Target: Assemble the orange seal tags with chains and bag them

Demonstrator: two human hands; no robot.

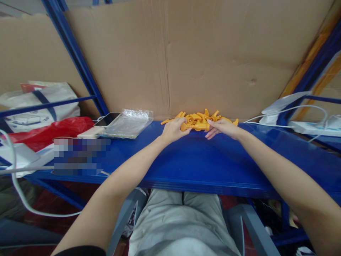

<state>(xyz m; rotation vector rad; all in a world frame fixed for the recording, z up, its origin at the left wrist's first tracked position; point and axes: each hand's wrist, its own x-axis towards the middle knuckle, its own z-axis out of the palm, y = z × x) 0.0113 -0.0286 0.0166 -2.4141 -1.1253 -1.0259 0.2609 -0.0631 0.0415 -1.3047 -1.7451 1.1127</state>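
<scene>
A yellow-orange plastic part (198, 126) lies crosswise between my hands, just in front of a heap of similar yellow plastic pieces (205, 115). My left hand (172, 131) is closed around its rounded left end, with the thumb on the near side. At the other end, my right hand (223, 128) has its thumb over the part and seems to pinch it. The lower fingers of that hand stretch out loosely below. The exact shape of the part is too small to make out, and both hands hide some of the heap.
The blue tabletop (191, 163) backs onto a cardboard panel (213, 57). A clear plastic pouch (128, 124), a phone (108, 120) and a red plastic bag (58, 131) are on the left. White cables and a power strip (314, 126) lie at the right. Blue frame posts stand on both sides.
</scene>
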